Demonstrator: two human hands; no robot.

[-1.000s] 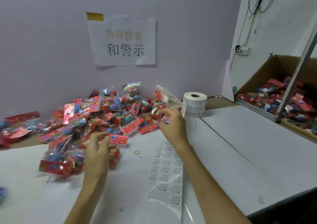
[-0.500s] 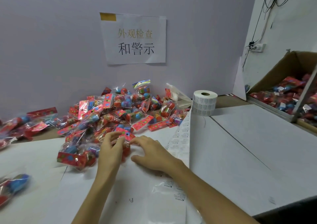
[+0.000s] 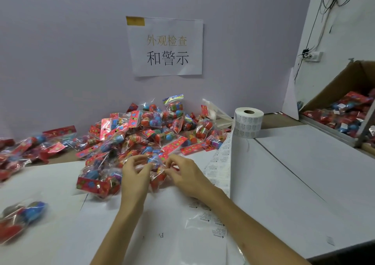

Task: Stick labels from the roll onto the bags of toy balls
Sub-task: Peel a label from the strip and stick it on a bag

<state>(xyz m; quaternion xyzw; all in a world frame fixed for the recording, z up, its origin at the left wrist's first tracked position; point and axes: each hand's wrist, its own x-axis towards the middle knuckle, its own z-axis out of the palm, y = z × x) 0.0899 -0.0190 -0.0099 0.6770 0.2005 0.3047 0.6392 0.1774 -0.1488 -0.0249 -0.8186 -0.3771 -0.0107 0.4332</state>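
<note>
Head view: Person's left hand (image 3: 135, 176) and right hand (image 3: 188, 175) meet just below frame centre, over the white table (image 3: 304, 173). Both pinch one clear bag (image 3: 156, 170) of toy balls between them. Left fingers curl on the bag's left side and right fingertips clamp its right edge. Bag sits low, at or just above the tabletop, and the blur hides which. Cannot tell if a label is under the fingertips.

Big pile of bags (image 3: 146, 130) lies at 12 o'clock from the hands, against the wall, red header cards mixed with blue and red balls. One more bag, the red-card bag (image 3: 97, 182), lies at 9 o'clock, just beside the left hand. A blurred bag (image 3: 22, 221) lies at 8 o'clock near the frame's left edge. Loose bags (image 3: 30, 149) spread at 10 o'clock.

Label roll (image 3: 248, 125) stands upright at 2 o'clock from the hands, well apart from them. Its strip (image 3: 221, 163) runs off the roll toward 6 o'clock, passing just right of the right hand and under the right forearm.

Paper sign (image 3: 165, 46) with printed characters is taped to the wall at 12 o'clock. Cardboard box (image 3: 343, 86) at 3 o'clock is tilted open and holds more bags. Wall socket (image 3: 312, 56) with cables sits at 1 o'clock.
</note>
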